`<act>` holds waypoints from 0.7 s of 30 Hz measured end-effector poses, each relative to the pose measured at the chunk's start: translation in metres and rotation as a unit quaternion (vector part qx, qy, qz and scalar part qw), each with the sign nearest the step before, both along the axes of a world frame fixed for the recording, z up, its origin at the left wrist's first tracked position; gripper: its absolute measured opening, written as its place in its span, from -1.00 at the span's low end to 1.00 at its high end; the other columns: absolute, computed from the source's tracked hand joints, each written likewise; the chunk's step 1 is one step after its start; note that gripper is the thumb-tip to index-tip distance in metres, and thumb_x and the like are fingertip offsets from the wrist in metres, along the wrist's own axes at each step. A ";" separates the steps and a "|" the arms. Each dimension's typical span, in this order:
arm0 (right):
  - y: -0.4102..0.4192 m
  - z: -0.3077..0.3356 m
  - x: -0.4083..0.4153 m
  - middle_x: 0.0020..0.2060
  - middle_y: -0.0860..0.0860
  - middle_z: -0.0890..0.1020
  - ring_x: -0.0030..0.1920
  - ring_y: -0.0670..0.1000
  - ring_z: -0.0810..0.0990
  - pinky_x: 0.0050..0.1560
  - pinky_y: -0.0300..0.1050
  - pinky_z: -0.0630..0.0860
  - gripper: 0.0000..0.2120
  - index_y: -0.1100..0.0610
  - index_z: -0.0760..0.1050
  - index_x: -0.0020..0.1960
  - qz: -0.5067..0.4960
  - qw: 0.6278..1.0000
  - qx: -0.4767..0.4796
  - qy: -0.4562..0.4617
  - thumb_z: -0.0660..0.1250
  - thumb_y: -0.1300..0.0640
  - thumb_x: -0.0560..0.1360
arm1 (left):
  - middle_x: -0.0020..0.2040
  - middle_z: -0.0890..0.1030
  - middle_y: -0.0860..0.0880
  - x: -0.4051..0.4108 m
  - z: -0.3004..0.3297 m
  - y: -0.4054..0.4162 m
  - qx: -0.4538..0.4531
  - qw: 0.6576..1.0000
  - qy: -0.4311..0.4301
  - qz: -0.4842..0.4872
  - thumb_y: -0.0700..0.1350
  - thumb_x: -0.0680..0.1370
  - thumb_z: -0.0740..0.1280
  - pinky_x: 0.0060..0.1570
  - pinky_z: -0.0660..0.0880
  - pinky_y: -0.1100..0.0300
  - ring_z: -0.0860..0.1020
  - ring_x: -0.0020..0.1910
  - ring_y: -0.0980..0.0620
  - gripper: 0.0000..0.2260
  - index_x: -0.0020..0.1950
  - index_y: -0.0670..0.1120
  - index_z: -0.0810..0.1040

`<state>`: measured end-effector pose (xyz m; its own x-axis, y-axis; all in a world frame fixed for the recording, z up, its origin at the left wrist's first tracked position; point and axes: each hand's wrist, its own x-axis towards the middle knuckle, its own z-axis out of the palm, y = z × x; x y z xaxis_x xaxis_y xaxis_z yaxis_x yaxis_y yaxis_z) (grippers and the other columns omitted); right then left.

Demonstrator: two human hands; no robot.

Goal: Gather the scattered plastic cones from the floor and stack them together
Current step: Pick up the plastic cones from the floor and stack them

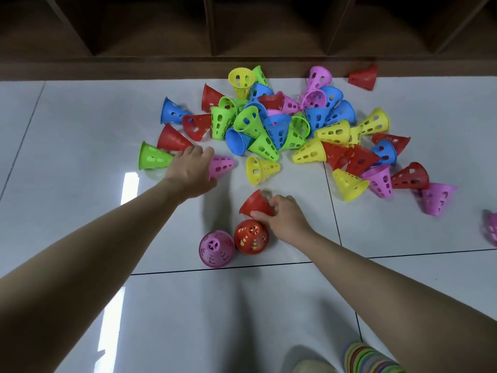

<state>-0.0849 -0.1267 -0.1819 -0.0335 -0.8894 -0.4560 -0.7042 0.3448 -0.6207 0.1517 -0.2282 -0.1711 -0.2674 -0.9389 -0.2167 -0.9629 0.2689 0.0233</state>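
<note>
the left hand [191, 170] hides the wide end of a pink cone [222, 165]; another pink cone [490, 227] is blurred and cut by the right edge; stacked coloured rings [368, 358] run off the bottom edge.

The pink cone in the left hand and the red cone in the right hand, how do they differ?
The pink cone lies on its side on the floor under the left hand; the red cone is tilted in the right hand. Pink shows slots; red shows a plain side. Both are gripped.
</note>
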 end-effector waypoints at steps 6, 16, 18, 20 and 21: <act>0.001 -0.010 -0.001 -0.07 0.01 0.56 -0.06 0.02 0.54 -0.14 -0.15 0.39 -0.60 0.14 0.48 -0.02 -0.063 0.995 0.050 -0.058 0.55 -0.10 0.40 | 0.13 0.50 -0.12 0.012 0.004 0.021 -0.013 1.000 -0.018 -0.020 0.21 0.42 0.43 0.17 0.42 -0.03 0.46 0.16 -0.16 -0.45 0.26 -0.11 0.49; 0.013 0.019 -0.014 -0.15 0.12 0.66 -0.36 -0.07 0.62 -0.34 -0.26 0.49 -0.57 0.18 0.40 0.11 -0.187 0.955 0.006 -0.230 0.55 0.04 0.43 | -0.03 0.63 -0.02 0.032 0.018 0.055 0.121 0.993 0.004 0.017 0.30 0.41 0.42 0.04 0.41 0.08 0.56 0.02 -0.09 -0.51 0.17 0.00 0.55; 0.015 0.032 -0.014 -0.11 0.13 0.67 -0.30 -0.02 0.62 -0.21 -0.16 0.52 -0.51 0.12 0.38 0.21 -0.210 0.942 -0.003 -0.262 0.56 0.04 0.42 | -0.03 0.61 0.01 0.035 0.027 0.061 0.138 0.986 0.063 0.065 0.29 0.40 0.46 0.00 0.36 0.09 0.57 0.04 -0.11 -0.52 0.17 0.03 0.53; 0.018 0.046 -0.012 -0.16 0.12 0.66 -0.32 -0.02 0.60 -0.20 -0.11 0.50 -0.60 0.12 0.47 0.13 -0.205 0.939 -0.028 -0.273 0.55 0.02 0.42 | -0.07 0.58 0.05 0.037 0.041 0.068 0.118 0.981 0.113 0.101 0.33 0.35 0.46 0.01 0.30 0.08 0.56 0.02 -0.10 -0.50 0.14 0.06 0.51; 0.020 0.052 -0.011 -0.21 0.11 0.64 -0.34 -0.02 0.57 -0.23 -0.11 0.48 -0.66 0.14 0.51 0.06 -0.197 0.937 -0.039 -0.287 0.55 0.02 0.42 | -0.08 0.59 0.07 0.037 0.049 0.074 0.099 0.977 0.148 0.113 0.34 0.30 0.44 0.02 0.31 0.07 0.55 0.00 -0.08 -0.49 0.11 0.07 0.52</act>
<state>-0.0960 -0.1068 -0.1296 -0.1356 -0.8905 -0.4344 -0.0737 0.4463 -0.8918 0.1884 -0.1546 -0.1221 -0.1358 -0.9286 -0.3454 -0.9404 0.0110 0.3400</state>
